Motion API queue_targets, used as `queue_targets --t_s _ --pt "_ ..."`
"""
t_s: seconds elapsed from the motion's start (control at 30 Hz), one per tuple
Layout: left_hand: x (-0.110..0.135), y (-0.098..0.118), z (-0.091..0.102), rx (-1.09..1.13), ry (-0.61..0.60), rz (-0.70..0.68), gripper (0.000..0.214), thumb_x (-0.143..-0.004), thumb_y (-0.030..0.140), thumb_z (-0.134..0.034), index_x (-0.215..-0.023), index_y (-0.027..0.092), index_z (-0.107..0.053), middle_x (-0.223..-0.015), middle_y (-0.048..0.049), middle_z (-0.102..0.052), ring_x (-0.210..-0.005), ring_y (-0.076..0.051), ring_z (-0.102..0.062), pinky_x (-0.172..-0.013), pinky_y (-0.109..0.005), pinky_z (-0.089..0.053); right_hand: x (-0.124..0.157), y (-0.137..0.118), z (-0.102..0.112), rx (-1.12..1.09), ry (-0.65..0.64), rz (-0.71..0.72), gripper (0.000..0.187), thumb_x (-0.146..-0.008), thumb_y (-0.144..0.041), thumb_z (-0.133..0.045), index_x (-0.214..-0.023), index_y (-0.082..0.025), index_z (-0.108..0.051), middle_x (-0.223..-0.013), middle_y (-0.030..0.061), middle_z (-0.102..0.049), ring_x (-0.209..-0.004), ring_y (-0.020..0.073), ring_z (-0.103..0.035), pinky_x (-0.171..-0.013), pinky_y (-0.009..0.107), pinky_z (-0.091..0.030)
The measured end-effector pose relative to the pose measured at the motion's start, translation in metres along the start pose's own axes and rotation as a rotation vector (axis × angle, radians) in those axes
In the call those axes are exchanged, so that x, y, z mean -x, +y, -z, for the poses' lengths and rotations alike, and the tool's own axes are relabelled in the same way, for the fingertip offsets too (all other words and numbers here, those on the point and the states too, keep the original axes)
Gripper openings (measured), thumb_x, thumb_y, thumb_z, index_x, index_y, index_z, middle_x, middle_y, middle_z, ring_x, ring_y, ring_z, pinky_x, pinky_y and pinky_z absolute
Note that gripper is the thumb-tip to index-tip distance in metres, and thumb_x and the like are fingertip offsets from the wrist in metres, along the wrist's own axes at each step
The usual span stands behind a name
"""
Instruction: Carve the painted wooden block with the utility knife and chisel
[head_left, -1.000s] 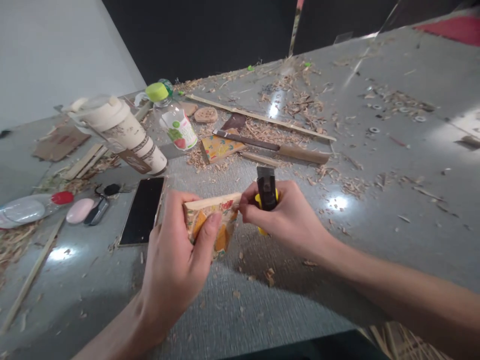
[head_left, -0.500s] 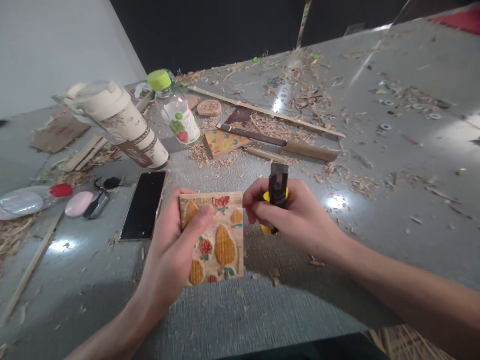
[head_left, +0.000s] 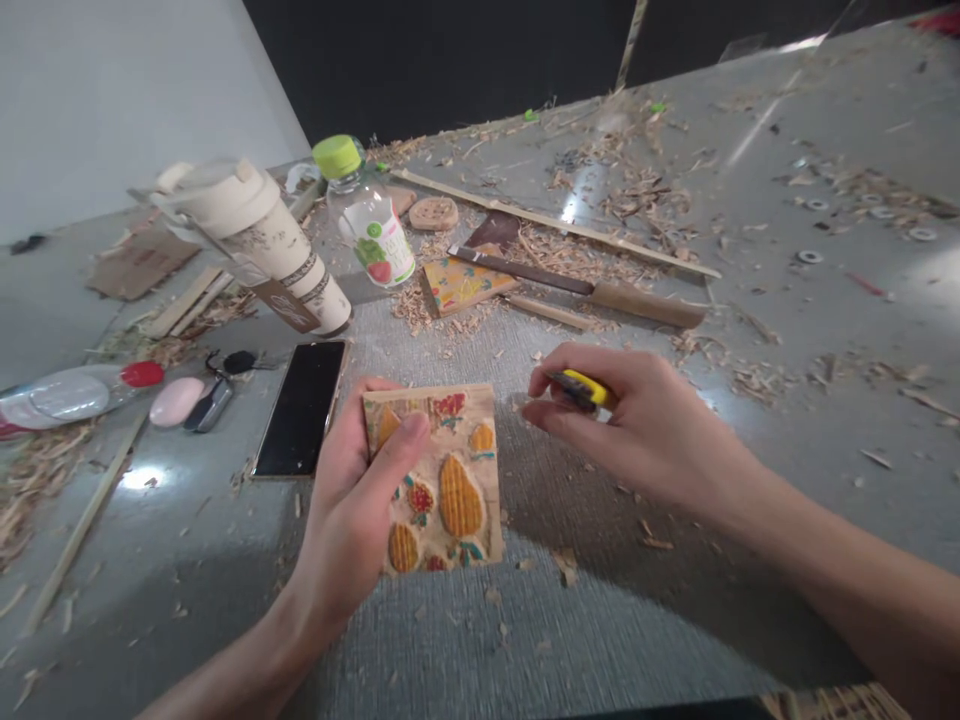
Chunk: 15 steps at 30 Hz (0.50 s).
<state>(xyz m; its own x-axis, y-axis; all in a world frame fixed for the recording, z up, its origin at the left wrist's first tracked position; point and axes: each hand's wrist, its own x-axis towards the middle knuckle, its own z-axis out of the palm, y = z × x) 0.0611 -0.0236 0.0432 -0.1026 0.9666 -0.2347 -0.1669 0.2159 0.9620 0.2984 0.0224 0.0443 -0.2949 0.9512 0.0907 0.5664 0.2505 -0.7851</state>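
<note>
My left hand [head_left: 360, 500] is closed around the left side of a carved wooden block [head_left: 439, 510], thumb lying across its face. Raised pears and small fruits in orange, red and green cover the block, which is held tilted toward me above the table. To the right of it, a short distance away, my right hand [head_left: 630, 410] is closed on a yellow-and-black utility knife [head_left: 585, 388]. Most of the knife is hidden by my fingers, and no blade can be made out. Knife and block are apart.
A phone [head_left: 300, 410] lies left of my left hand. Behind stand a tumbler [head_left: 277, 250] and a green-capped bottle [head_left: 375, 230]. A long blade with a wrapped handle [head_left: 645, 304] rests against a painted wooden piece [head_left: 457, 285]. Wood shavings [head_left: 645, 190] and washers [head_left: 810, 257] litter the table.
The utility knife has turned in my right hand from upright to lying nearly flat. That hand has moved right, away from the block. My left hand keeps its hold. The view has shifted slightly.
</note>
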Motion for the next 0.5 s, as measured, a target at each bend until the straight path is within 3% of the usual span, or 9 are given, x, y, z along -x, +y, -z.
queue_targets --t_s 0.1,0.23,0.5 --pt "-0.001 -0.002 -0.001 0.051 0.019 -0.042 0.026 -0.095 0.039 -0.082 -0.101 0.027 -0.061 -0.086 0.0036 -0.069 -0.071 -0.014 -0.07 -0.067 -0.024 -0.061 0.005 0.001 0.004 0.151 -0.036 0.121 0.041 -0.108 -0.059 -0.052 -0.094 -0.023 -0.063 -0.074 -0.0004 -0.061 -0.062 0.0155 -0.05 -0.059 0.033 -0.034" --pt "-0.001 -0.004 -0.005 0.072 0.087 -0.125 0.024 -0.094 0.037 -0.082 -0.098 0.026 -0.061 -0.088 0.0019 -0.071 -0.075 -0.017 -0.074 -0.067 -0.027 -0.064 0.014 0.002 0.001 0.173 -0.008 0.246 0.054 -0.116 -0.058 -0.027 -0.076 -0.026 -0.043 -0.063 -0.0025 -0.05 -0.053 0.0141 -0.044 -0.055 0.032 -0.03" --pt "0.005 -0.014 -0.008 0.031 0.213 -0.198 0.036 -0.09 0.045 -0.086 -0.1 0.025 -0.057 -0.08 0.0034 -0.068 -0.064 -0.014 -0.066 -0.058 -0.023 -0.06 0.018 -0.009 -0.014 0.2 -0.002 0.112 0.055 -0.115 -0.058 -0.024 -0.072 -0.028 -0.042 -0.052 -0.0038 -0.044 -0.045 0.0141 -0.039 -0.051 0.032 -0.025"
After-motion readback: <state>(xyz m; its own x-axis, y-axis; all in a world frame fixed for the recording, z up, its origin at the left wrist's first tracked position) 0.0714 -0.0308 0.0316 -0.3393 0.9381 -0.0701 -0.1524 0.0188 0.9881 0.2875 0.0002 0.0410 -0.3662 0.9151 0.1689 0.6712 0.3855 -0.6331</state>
